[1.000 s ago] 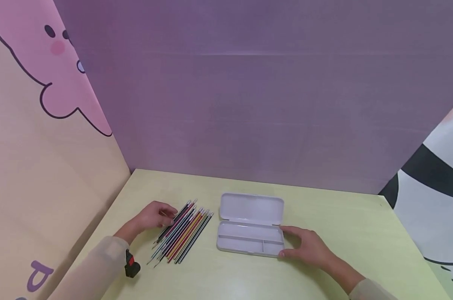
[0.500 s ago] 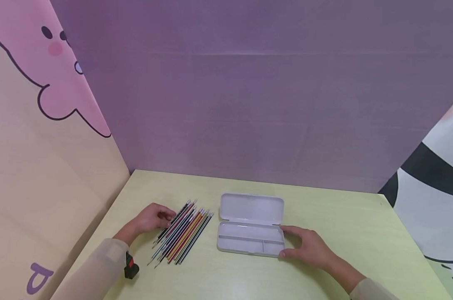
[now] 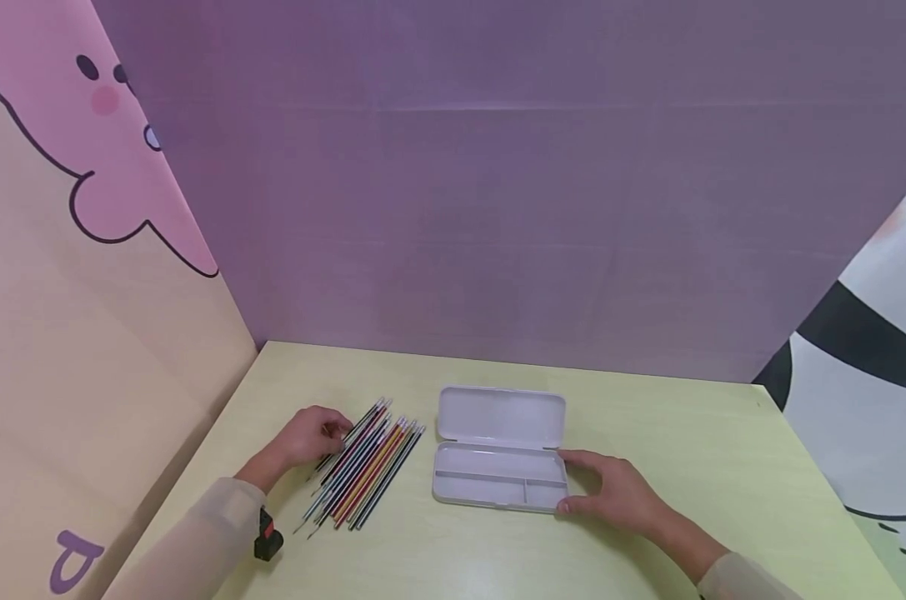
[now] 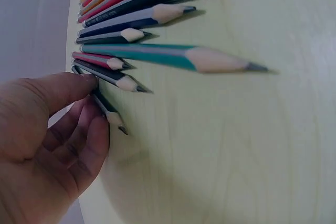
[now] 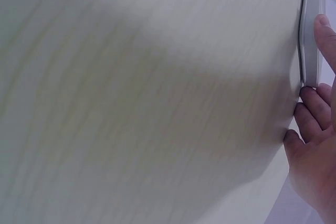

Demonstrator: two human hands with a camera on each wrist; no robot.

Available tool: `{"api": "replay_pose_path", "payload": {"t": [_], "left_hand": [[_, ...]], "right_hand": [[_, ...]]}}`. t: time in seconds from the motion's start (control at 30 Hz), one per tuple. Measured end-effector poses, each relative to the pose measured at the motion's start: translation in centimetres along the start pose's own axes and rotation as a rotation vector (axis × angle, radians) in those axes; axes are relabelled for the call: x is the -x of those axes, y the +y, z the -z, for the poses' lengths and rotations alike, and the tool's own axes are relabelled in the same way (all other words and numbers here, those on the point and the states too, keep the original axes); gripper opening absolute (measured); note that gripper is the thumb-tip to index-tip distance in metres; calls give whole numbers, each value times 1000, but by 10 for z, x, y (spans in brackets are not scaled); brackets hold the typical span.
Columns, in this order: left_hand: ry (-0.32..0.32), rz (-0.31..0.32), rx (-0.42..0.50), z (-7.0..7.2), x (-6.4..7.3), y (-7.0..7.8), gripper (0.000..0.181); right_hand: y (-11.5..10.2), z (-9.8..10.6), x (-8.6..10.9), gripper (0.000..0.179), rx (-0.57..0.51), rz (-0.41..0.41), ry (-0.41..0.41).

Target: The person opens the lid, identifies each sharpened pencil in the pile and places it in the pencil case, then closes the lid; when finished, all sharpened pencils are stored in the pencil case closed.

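A loose bundle of pencils, in black, teal, red, yellow and blue, lies slanted on the left of the table, sharpened points toward the person. At its left edge my left hand pinches a dark pencil between thumb and fingers; the fingers partly cover it in the left wrist view. A white pencil case lies with its lid folded back, its compartments bare. My right hand grips the case's right end, thumb at the near corner and a finger at the far one.
The pale wooden table meets a purple wall at the back. A cartoon-printed panel stands along the left side. A small black device sits on the left wrist.
The left hand has shifted slightly, and the dark pencil at its fingers now lies a little apart from the pencils beside it. The right hand and case keep their place; the view turns slightly.
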State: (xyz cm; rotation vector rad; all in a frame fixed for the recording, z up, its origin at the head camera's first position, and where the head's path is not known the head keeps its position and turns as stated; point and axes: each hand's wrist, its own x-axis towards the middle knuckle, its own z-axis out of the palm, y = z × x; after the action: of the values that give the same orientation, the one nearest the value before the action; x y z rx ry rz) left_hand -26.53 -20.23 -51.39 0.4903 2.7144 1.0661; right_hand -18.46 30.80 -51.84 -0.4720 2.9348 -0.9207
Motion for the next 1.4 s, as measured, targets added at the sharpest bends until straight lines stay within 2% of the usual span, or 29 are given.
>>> {"api": "replay_pose_path", "payload": {"t": [0.23,0.33,0.47,0.57,0.63,0.83,0.97,1.2,1.4], "left_hand": [[46,51,-61,-3,-1,3,19],[56,64,-51,-4,0,2,20],[71,55,-26,-3,0,-3,22],[75,15,13,0,2,-3,22],[76,-11,52,3,5,2,22],[26,-96,141,8,5,29,26],[-30,-140,171,2,-2,53,24],[-166,-186,175,-29,-29,95,18],[-271,-229,152,-65,-58,120,16]], "right_hand": [[-1,-2,-2,82,-8,-3,1],[-1,-2,-1,83,-4,-9,1],[2,-3,0,82,16,-8,7],[4,-3,2,82,37,-1,10],[4,-2,3,81,57,-5,12],[-1,4,4,81,139,20,4],[-3,8,0,84,195,17,-9],[-2,9,-2,87,202,7,-16],[-1,4,-5,89,187,5,-5]]}}
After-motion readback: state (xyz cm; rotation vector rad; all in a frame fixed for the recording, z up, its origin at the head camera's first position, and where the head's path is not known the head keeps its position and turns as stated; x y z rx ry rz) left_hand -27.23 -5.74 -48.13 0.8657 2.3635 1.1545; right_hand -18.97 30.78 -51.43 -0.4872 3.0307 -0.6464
